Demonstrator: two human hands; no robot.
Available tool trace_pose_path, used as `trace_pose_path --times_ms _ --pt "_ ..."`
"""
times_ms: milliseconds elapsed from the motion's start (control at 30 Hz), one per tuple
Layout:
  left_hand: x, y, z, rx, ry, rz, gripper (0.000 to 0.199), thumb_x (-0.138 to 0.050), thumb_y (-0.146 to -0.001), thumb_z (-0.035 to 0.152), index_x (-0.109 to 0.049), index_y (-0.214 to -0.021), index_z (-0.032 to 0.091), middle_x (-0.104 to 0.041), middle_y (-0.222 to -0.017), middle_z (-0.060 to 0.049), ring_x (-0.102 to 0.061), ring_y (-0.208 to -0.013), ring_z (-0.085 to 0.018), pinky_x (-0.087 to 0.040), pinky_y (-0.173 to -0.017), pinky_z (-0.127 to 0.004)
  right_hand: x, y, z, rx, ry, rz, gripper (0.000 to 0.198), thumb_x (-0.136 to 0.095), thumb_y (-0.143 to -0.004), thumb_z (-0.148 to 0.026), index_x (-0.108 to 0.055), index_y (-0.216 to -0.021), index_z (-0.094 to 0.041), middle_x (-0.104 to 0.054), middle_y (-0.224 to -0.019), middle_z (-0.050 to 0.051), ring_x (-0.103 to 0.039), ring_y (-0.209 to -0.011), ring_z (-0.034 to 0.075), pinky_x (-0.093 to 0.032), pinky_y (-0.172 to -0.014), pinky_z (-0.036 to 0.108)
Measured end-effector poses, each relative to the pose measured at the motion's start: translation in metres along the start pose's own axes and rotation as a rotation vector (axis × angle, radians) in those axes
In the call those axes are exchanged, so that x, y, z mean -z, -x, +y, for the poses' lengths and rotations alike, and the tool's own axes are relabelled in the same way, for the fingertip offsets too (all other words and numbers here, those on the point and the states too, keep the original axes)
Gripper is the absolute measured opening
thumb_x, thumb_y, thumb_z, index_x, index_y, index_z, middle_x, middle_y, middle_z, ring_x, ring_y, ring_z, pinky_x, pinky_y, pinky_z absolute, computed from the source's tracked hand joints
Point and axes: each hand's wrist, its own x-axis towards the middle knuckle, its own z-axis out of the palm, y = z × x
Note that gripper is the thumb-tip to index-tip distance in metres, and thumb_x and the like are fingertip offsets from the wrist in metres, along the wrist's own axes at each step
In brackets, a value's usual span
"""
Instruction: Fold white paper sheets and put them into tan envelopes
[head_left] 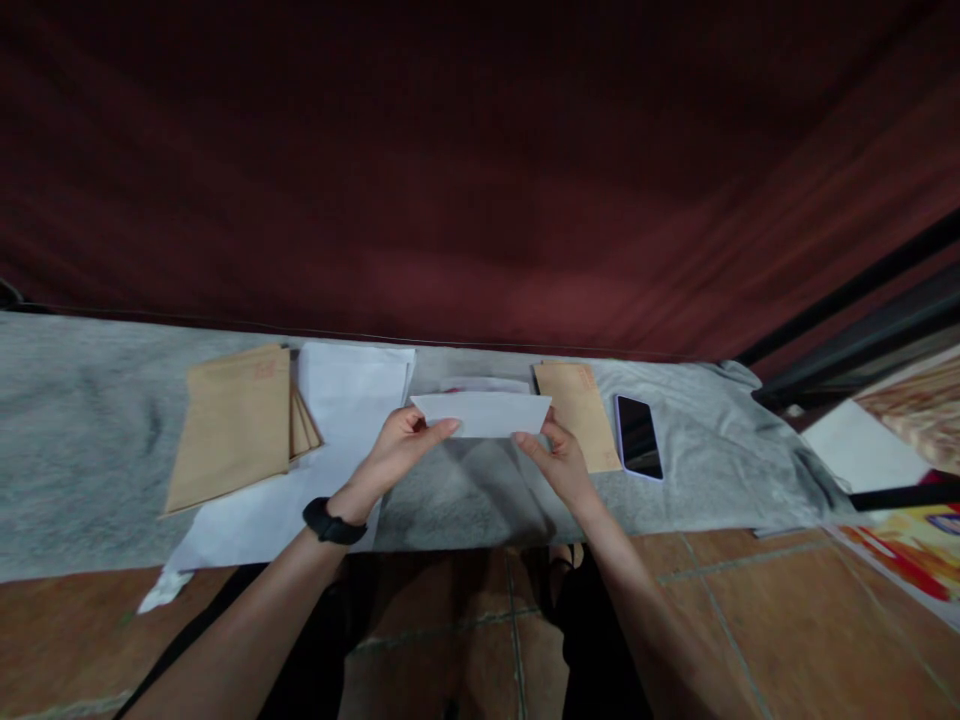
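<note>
A folded white sheet of paper (486, 412) is held level above the grey cloth by both hands. My left hand (401, 445) pinches its left end, thumb on the near face and the other fingers behind. At the right end my right hand (559, 460) grips it the same way. Just beyond the sheet's far edge shows another pale piece of paper (487, 384), partly covered, with a reddish mark on it. Brown envelopes (577, 405) lie close to my right hand. To the left of my left hand are white paper sheets (345, 400) lying flat.
A stack of brown envelopes (232, 425) overlaps the white sheets at left. A phone (638, 437) with a purple case lies at right. Grey cloth (705, 450) covers the bench, with a dark red curtain (465, 200) behind and a tiled floor (720, 610) in front.
</note>
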Motion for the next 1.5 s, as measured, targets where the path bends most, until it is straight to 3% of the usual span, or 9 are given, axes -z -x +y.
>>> trace_pose_path --times_ms 233,400,467,533,633,700,833,1000,1500 --pt "0.001 0.008 -0.039 0.137 -0.107 -0.088 0.046 -0.075 -0.076 0.051 -0.072 -0.104 0.015 -0.076 -0.102 -0.009 -0.069 -0.088 -0.025 -0.055 -0.078 -0.036 0.003 0.025 0.033 -0.131 0.289 -0.141 0.027 -0.055 -0.095 -0.040 -0.076 -0.100 -0.023 -0.071 -0.110 0.007 -0.064 -0.107 0.023 -0.050 -0.099 0.039" --pt "0.001 0.009 -0.066 -0.069 -0.471 0.132 0.043 -0.069 -0.078 0.030 -0.062 -0.118 0.016 -0.070 -0.106 -0.009 -0.068 -0.091 -0.024 -0.058 -0.083 -0.041 -0.004 0.038 0.040 -0.117 0.646 -0.117 0.018 -0.057 -0.092 -0.034 -0.068 -0.086 -0.021 -0.067 -0.099 0.010 -0.060 -0.103 0.028 -0.049 -0.098 0.046" --pt "-0.002 0.010 -0.068 -0.195 -0.647 0.218 0.055 -0.067 -0.077 0.022 -0.055 -0.131 0.017 -0.064 -0.124 -0.013 -0.064 -0.111 -0.028 -0.055 -0.096 -0.048 -0.008 0.039 0.038 -0.119 0.735 -0.076 0.014 -0.059 -0.090 -0.030 -0.066 -0.095 -0.019 -0.066 -0.100 0.011 -0.059 -0.101 0.029 -0.050 -0.097 0.049" --pt "-0.008 0.014 -0.066 -0.333 -0.810 0.245 0.062 -0.063 -0.082 0.020 -0.047 -0.141 0.017 -0.050 -0.146 -0.017 -0.049 -0.135 -0.032 -0.045 -0.110 -0.054 -0.011 0.038 0.033 -0.098 0.769 -0.007 0.031 -0.059 -0.090 -0.030 -0.062 -0.117 -0.015 -0.064 -0.112 0.015 -0.057 -0.110 0.031 -0.049 -0.100 0.052" --pt "-0.025 0.024 -0.062 -0.488 -1.006 0.111 0.058 -0.049 -0.094 0.023 -0.037 -0.151 0.017 -0.032 -0.163 -0.016 -0.027 -0.151 -0.031 -0.033 -0.120 -0.055 -0.018 0.036 0.025 -0.002 0.752 0.026 0.053 -0.052 -0.097 -0.035 -0.045 -0.145 -0.012 -0.050 -0.143 0.020 -0.044 -0.135 0.032 -0.042 -0.111 0.053" --pt "-0.038 0.031 -0.065 -0.515 -1.117 -0.015 0.057 -0.040 -0.098 0.025 -0.032 -0.154 0.015 -0.030 -0.164 -0.015 -0.023 -0.153 -0.029 -0.031 -0.122 -0.053 -0.028 0.036 0.021 0.061 0.721 -0.053 0.056 -0.040 -0.103 -0.037 -0.035 -0.154 -0.016 -0.040 -0.156 0.017 -0.035 -0.146 0.028 -0.037 -0.117 0.051" --pt "-0.053 0.040 -0.080 -0.523 -1.281 -0.102 0.063 -0.032 -0.096 0.020 -0.025 -0.156 0.005 -0.033 -0.161 -0.021 -0.024 -0.153 -0.028 -0.028 -0.123 -0.051 -0.054 0.046 0.022 0.083 0.728 -0.246 0.059 -0.026 -0.107 -0.040 -0.024 -0.160 -0.016 -0.035 -0.162 0.013 -0.030 -0.151 0.023 -0.032 -0.122 0.047" --pt "-0.046 0.041 -0.093 -0.498 -1.366 -0.103 0.062 -0.031 -0.094 0.017 -0.031 -0.154 0.003 -0.036 -0.160 -0.021 -0.025 -0.153 -0.027 -0.027 -0.124 -0.048 -0.066 0.062 0.032 0.084 0.863 -0.277 0.061 -0.029 -0.107 -0.043 -0.030 -0.158 -0.010 -0.034 -0.162 0.014 -0.029 -0.152 0.023 -0.024 -0.126 0.045" --pt "-0.024 0.040 -0.092 -0.416 -1.330 0.068 0.063 -0.034 -0.099 0.033 -0.031 -0.154 0.002 -0.034 -0.160 -0.023 -0.026 -0.152 -0.029 -0.027 -0.123 -0.050 -0.040 0.072 0.046 0.126 1.017 -0.130 0.068 -0.039 -0.104 -0.047 -0.032 -0.155 -0.003 -0.036 -0.159 0.023 -0.034 -0.149 0.033 -0.031 -0.120 0.052"
